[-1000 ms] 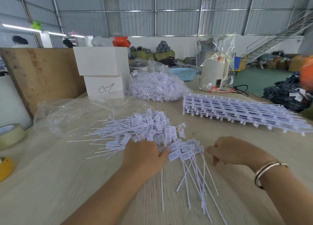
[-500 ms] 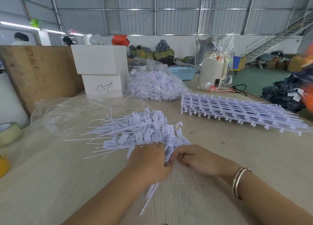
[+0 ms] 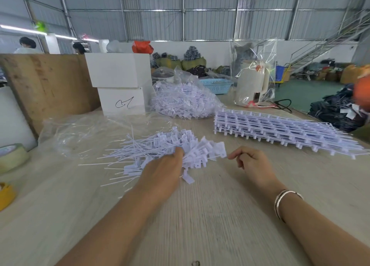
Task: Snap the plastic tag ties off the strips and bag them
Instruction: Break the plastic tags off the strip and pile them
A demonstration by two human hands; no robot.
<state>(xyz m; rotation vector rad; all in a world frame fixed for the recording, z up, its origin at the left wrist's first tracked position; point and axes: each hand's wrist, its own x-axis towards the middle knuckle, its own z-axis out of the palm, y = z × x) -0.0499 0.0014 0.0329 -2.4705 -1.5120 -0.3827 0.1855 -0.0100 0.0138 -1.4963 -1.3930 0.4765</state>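
White tag ties (image 3: pixel 170 145), pale wood-grain table (image 3: pixel 200 215), light-blue basket (image 3: pixel 217 85), yellow tape roll (image 3: pixel 6 195), silver bracelet (image 3: pixel 284 199).

Bare table (image 3: pixel 210 215) lay open in front, room to pass there. Ahead, the loose tie pile (image 3: pixel 160 149) blocked the middle, the stacked strips (image 3: pixel 280 131) walled the right, and the full bag (image 3: pixel 184 101) and white boxes (image 3: pixel 120 83) closed the back. Tape rolls (image 3: pixel 12 157) sat far left.

Loose white tag ties (image 3: pixel 172 145) lie heaped mid-worktop; uncut strips (image 3: pixel 280 129) sit stacked at right; a filled clear bag (image 3: pixel 186 101) lies behind.
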